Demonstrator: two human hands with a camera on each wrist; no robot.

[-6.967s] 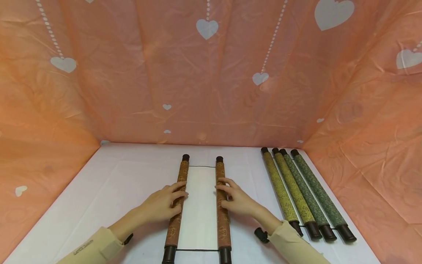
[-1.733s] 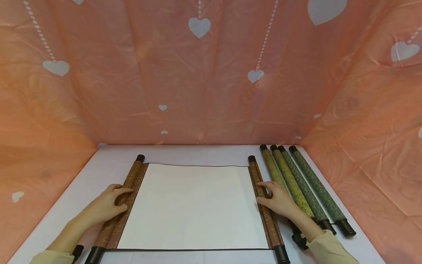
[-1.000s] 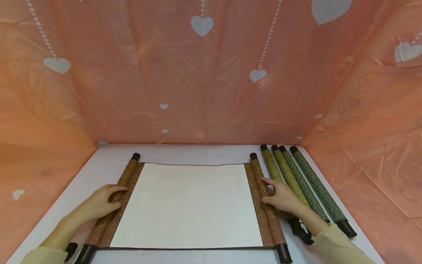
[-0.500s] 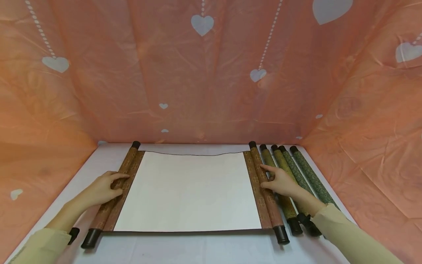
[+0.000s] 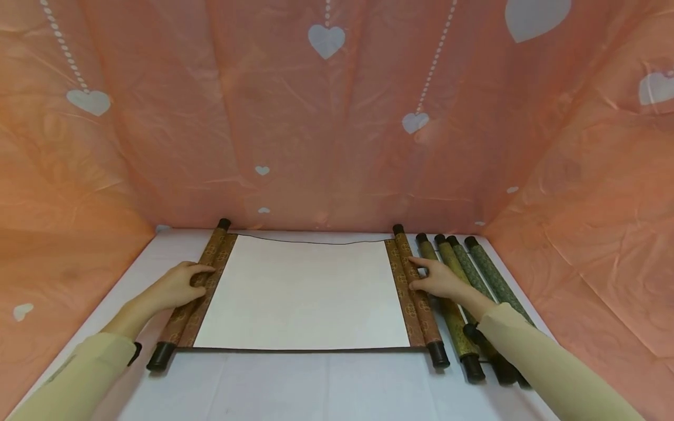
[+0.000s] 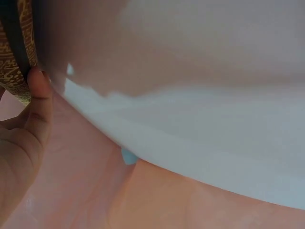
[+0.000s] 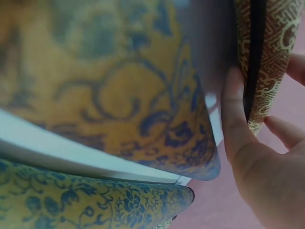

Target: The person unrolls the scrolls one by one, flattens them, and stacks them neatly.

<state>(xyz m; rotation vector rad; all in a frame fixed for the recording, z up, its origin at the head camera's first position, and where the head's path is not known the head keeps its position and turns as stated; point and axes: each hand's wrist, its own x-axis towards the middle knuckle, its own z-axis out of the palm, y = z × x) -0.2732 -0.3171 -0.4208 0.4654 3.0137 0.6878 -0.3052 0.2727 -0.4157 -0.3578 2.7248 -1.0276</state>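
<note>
A brown-patterned scroll lies unrolled across the middle of the head view, its blank white sheet point(image 5: 300, 292) stretched between two rollers with dark end knobs. My left hand point(image 5: 176, 285) grips the left roller point(image 5: 176, 324) around its middle, thumb on the inner side. On the other side, my right hand point(image 5: 441, 282) holds the right roller point(image 5: 427, 318) between thumb and fingers. The left wrist view shows the left thumb point(image 6: 39, 95) against the patterned roller point(image 6: 14, 52). In the right wrist view the right thumb point(image 7: 234, 102) and fingers sit on either side of the roller point(image 7: 276, 52).
Yellow-patterned rolls point(image 5: 457, 330) and green-patterned rolls point(image 5: 495, 269) lie side by side at the right, partly under the right forearm. An orange curtain with white hearts point(image 5: 326, 146) encloses the white table point(image 5: 295, 392) at back and sides.
Seven seconds ago the rollers stood close together; both hands have drawn them apart, baring the sheet. Over the last second the scroll has moved back toward the curtain, its rollers now slightly closer together.
</note>
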